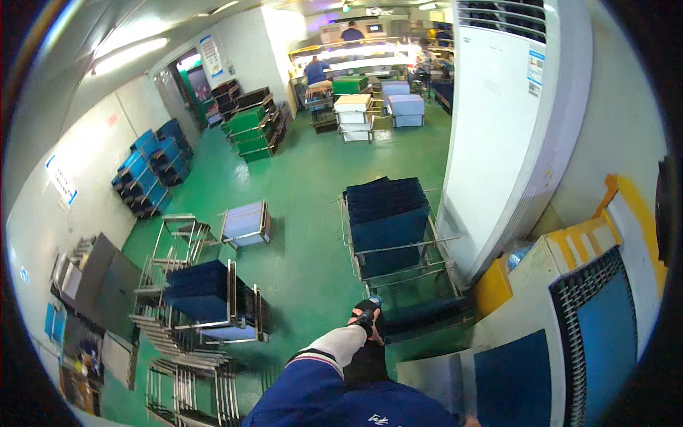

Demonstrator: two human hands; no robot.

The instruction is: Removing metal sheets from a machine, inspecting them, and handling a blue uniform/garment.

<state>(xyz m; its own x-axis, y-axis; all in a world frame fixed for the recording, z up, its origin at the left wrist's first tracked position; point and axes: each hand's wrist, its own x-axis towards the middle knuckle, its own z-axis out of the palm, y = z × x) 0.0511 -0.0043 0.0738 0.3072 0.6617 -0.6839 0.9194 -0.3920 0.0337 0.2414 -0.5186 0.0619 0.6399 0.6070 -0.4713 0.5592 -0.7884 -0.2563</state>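
Observation:
My left hand [366, 320] reaches forward from the lower edge, in a white sleeve under dark blue cloth, with a black strap and device around it. It is close to the near left corner of a metal rack [398, 249] that holds a stack of dark blue panels [388, 231]. The strap and device hide its fingers, so I cannot tell whether it touches the rack. Of my right hand [472, 422] only a sliver shows at the bottom edge, beside a pale bench [434, 373] with a dark blue panel [514, 377] on it.
A tall white air conditioner [491, 142] stands at the right. To the left are metal racks [185, 334] with dark blue panels [199, 288] and a rack of light blue panels [245, 220]. Farther off are stacked bins [252, 128] and a person [316, 71] at a lit workstation.

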